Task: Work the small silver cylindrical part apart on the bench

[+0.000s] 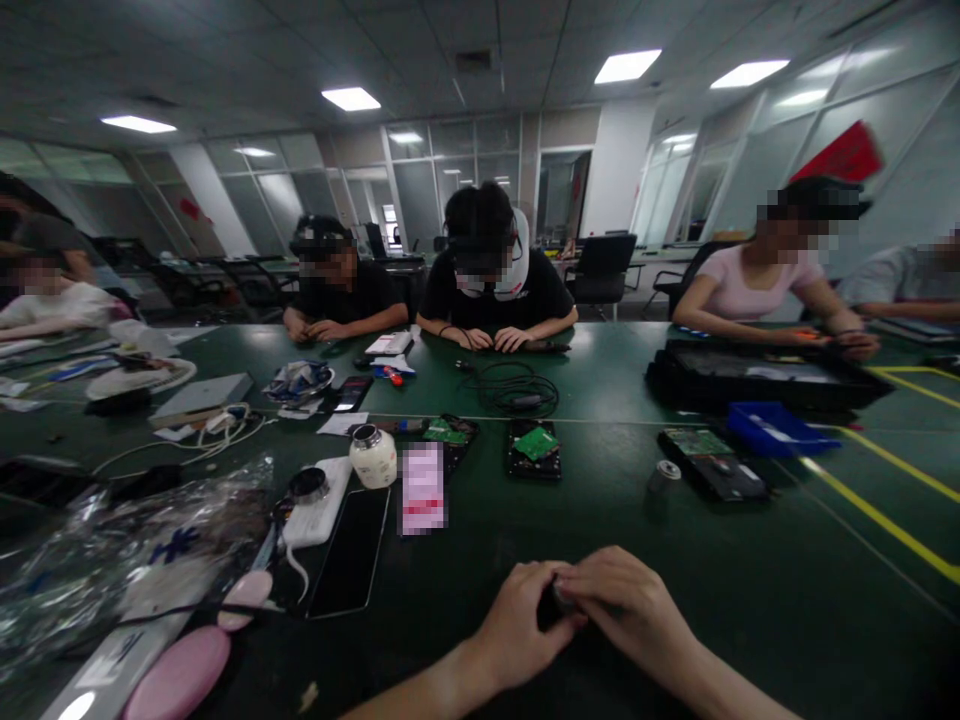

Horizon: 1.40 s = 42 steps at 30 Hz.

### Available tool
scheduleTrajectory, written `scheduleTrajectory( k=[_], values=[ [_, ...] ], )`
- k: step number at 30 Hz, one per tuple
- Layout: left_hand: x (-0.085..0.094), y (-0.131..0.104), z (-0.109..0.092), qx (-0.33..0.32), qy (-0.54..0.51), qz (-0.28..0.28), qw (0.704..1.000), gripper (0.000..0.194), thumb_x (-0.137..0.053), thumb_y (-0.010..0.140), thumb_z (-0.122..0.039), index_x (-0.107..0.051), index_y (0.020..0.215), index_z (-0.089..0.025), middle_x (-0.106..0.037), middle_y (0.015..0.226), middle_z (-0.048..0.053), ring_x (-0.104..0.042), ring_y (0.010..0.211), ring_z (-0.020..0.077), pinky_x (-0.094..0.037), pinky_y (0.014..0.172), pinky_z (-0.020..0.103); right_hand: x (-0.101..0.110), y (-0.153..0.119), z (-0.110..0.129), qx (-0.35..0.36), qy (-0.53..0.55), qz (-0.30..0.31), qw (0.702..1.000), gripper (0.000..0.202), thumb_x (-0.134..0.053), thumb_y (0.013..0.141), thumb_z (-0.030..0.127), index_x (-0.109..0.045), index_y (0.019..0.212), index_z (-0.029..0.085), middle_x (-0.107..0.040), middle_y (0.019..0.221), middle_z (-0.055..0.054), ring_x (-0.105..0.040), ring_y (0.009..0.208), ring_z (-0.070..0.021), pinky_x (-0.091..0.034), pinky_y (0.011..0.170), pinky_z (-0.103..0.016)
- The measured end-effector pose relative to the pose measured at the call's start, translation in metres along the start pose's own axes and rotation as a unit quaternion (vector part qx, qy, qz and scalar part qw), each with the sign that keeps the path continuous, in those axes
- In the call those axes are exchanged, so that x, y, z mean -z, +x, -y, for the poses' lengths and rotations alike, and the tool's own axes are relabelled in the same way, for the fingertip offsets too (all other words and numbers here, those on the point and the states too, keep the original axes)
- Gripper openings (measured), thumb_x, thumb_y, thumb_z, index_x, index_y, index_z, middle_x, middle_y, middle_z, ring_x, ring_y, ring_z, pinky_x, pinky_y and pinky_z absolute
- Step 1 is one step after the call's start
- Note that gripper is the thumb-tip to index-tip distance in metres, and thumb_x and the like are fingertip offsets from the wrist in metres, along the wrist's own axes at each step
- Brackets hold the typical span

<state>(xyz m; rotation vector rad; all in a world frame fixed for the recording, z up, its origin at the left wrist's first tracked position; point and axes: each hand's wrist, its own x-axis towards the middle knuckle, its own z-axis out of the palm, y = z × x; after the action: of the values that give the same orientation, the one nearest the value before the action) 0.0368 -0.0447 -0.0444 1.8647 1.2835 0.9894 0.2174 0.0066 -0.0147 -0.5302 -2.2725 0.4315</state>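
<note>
My left hand (517, 622) is closed, its thumb and fingertips pinching a small greyish, metal-looking part (561, 590) above the dark green table (742, 590). From the other side my right hand (626, 605) closes on the same part, fingers bent over it. Most of the part is hidden by the fingers, so its kind cannot be made out. Ahead to the right stands a small cylinder with a silvery top (667, 470). Beyond my hands lies a black hard drive with a green circuit board (536, 442). Another drive with an exposed board (712, 462) rests farther right.
On the left are a phone (351, 550), a white power strip (319, 510), a cream jar (373, 457), a pink oval case (178, 672) and clear plastic wrap (67, 570). Opposite are a coiled black cable (525, 388), a blue tray (780, 430) and several people at work.
</note>
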Motion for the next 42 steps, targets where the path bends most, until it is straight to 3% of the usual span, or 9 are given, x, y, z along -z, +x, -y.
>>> scheduleTrajectory(
  k=[7,14,23,28,34,38,42],
  values=[
    [0.004,0.001,-0.005,0.013,-0.005,0.008,1.000,0.039,-0.070,0.077,-0.016,-0.059,0.114,-0.022,-0.066,0.113,0.003,-0.058,0.105,0.0227,-0.044,0.096,0.034,-0.009,-0.009,-0.002,-0.098,0.063,-0.048,0.992,0.016,-0.068,0.084,0.017,-0.074,0.094,0.027,-0.075,0.085,-0.002,-0.069,0.081,-0.0184,-0.058,0.072,-0.028],
    [0.001,0.000,-0.001,0.011,-0.015,-0.002,1.000,0.041,-0.070,0.076,-0.014,-0.059,0.115,-0.022,-0.065,0.114,0.003,-0.058,0.106,0.0218,-0.044,0.096,0.034,-0.011,-0.011,-0.001,-0.077,0.069,-0.084,0.991,0.019,-0.067,0.083,0.013,-0.074,0.095,0.026,-0.074,0.084,-0.004,-0.069,0.079,-0.0184,-0.059,0.069,-0.028],
    [0.001,0.001,-0.002,0.003,-0.003,-0.001,1.000,0.039,-0.069,0.077,-0.013,-0.059,0.113,-0.021,-0.066,0.112,0.003,-0.058,0.105,0.0219,-0.044,0.095,0.034,-0.014,-0.014,-0.001,-0.061,0.043,-0.068,0.995,0.019,-0.065,0.083,0.011,-0.071,0.097,0.024,-0.073,0.085,-0.004,-0.068,0.082,-0.0183,-0.057,0.071,-0.028],
    [0.000,0.001,0.001,0.008,0.007,0.007,1.000,0.040,-0.069,0.077,-0.014,-0.059,0.115,-0.021,-0.066,0.110,0.004,-0.059,0.102,0.0230,-0.046,0.093,0.035,-0.013,-0.012,0.003,-0.038,0.020,-0.062,0.997,0.018,-0.064,0.083,0.012,-0.069,0.096,0.024,-0.073,0.101,-0.006,-0.068,0.089,-0.0196,-0.055,0.078,-0.032],
    [-0.001,0.001,0.001,0.013,0.004,-0.001,1.000,0.040,-0.069,0.077,-0.016,-0.058,0.116,-0.022,-0.065,0.113,0.004,-0.058,0.104,0.0229,-0.045,0.094,0.035,-0.009,-0.005,0.005,-0.068,0.045,-0.041,0.996,0.012,-0.063,0.086,0.015,-0.069,0.092,0.024,-0.071,0.082,-0.003,-0.066,0.081,-0.0186,-0.054,0.072,-0.030],
    [0.001,0.000,-0.002,0.011,0.006,-0.001,1.000,0.040,-0.071,0.077,-0.018,-0.060,0.115,-0.022,-0.066,0.112,0.004,-0.059,0.104,0.0227,-0.045,0.095,0.035,0.001,0.003,0.005,-0.083,0.069,-0.030,0.994,0.011,-0.062,0.088,0.017,-0.070,0.090,0.024,-0.071,0.081,-0.003,-0.066,0.078,-0.0182,-0.054,0.069,-0.030],
    [0.006,0.001,-0.008,0.014,-0.001,0.007,1.000,0.042,-0.072,0.078,-0.021,-0.059,0.118,-0.025,-0.066,0.115,0.002,-0.058,0.106,0.0222,-0.043,0.097,0.035,0.020,0.009,-0.005,-0.133,0.091,-0.058,0.985,0.008,-0.062,0.089,0.023,-0.070,0.091,0.024,-0.072,0.087,-0.004,-0.067,0.083,-0.0192,-0.055,0.074,-0.031]
  ],
)
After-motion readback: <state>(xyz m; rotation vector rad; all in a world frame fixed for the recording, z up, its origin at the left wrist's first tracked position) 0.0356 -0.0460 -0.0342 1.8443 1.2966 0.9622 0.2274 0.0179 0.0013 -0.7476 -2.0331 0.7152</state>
